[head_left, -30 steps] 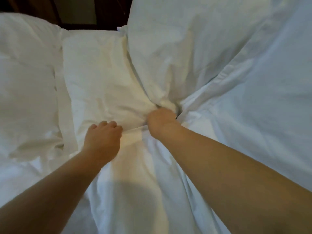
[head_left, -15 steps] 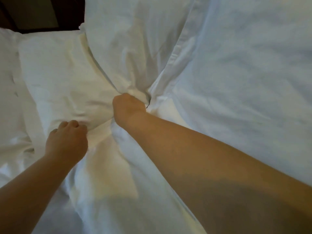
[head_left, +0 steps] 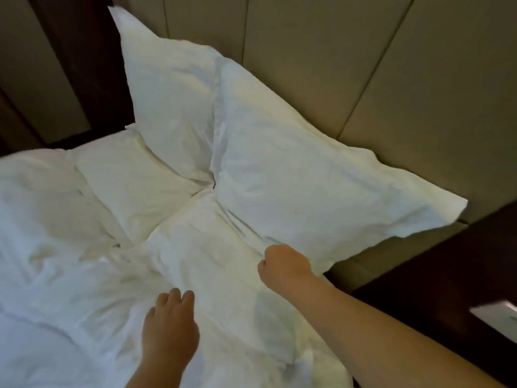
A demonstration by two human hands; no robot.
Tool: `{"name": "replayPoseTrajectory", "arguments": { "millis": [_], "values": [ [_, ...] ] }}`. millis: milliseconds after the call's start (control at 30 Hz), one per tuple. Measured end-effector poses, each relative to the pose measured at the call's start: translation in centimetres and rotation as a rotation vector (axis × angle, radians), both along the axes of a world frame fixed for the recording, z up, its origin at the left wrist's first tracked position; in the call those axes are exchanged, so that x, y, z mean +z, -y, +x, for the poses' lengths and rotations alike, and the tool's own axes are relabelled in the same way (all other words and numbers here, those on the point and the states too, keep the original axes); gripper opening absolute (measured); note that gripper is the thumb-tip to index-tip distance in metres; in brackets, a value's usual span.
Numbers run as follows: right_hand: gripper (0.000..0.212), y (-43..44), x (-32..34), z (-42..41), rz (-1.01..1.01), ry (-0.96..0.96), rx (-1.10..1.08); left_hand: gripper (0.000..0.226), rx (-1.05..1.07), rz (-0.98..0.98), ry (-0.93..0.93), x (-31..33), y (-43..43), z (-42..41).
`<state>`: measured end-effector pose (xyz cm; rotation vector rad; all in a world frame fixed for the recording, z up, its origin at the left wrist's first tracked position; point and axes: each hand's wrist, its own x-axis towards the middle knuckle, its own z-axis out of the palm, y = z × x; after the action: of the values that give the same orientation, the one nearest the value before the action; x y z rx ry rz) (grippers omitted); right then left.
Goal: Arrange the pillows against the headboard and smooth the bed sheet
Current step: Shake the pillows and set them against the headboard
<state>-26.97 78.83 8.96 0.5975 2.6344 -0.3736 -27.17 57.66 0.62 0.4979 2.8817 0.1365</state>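
Two white pillows lean on the beige padded headboard (head_left: 349, 60): the left pillow (head_left: 173, 107) stands tall, and the right pillow (head_left: 307, 177) slants toward the bed's right edge. A third pillow (head_left: 131, 180) lies flat in front of them. Another white cushion or fold of bedding (head_left: 212, 264) lies below the right pillow, with creases running into my right hand (head_left: 285, 266), a fist at that pillow's lower edge. My left hand (head_left: 170, 329) rests palm down on the rumpled white sheet (head_left: 56, 275), fingers loosely bent, holding nothing.
A dark wooden nightstand (head_left: 447, 275) stands just right of the bed, with a white object (head_left: 498, 317) on it. A dark wooden panel (head_left: 84, 65) rises at the upper left beside the headboard. The bedding on the left is heaped and wrinkled.
Both hands have left the spot where the pillows meet and drawn back toward me. The view has pulled back, and the two pillows now stand against the headboard.
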Motion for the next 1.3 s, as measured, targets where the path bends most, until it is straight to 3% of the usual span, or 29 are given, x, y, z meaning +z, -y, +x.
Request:
{"name": "replayPoseTrajectory", "arguments": {
  "millis": [267,500,700,967,1067,1167,1300],
  "values": [
    [0.022,-6.9,0.3,17.5,0.01,0.072,-0.414,0.033,-0.186,-0.019,0.045,4.7,-4.7,11.1],
    [0.022,-8.9,-2.7,26.4,-0.089,0.069,-0.474,0.03,-0.249,-0.083,0.153,3.6,-7.3,16.7],
    [0.032,-11.5,-6.0,28.4,-0.042,0.072,-0.354,0.024,-0.273,-0.157,0.21,2.0,-10.9,18.3],
    [0.019,-16.8,-12.8,26.0,-0.076,0.141,-0.099,0.029,-0.215,-0.086,0.234,-4.3,-18.5,17.4],
    [0.018,-18.0,-15.5,24.8,-0.124,0.166,-0.054,0.021,-0.073,-0.164,0.327,-6.9,-20.1,17.8],
    [0.019,-18.9,-17.0,24.4,-0.144,0.214,-0.044,0.031,0.046,-0.246,0.485,-8.8,-19.6,19.4],
    [0.02,-20.5,-17.0,24.5,-0.16,0.219,-0.07,0.033,0.039,-0.288,0.519,-8.1,-19.8,19.7]
  ]
}}
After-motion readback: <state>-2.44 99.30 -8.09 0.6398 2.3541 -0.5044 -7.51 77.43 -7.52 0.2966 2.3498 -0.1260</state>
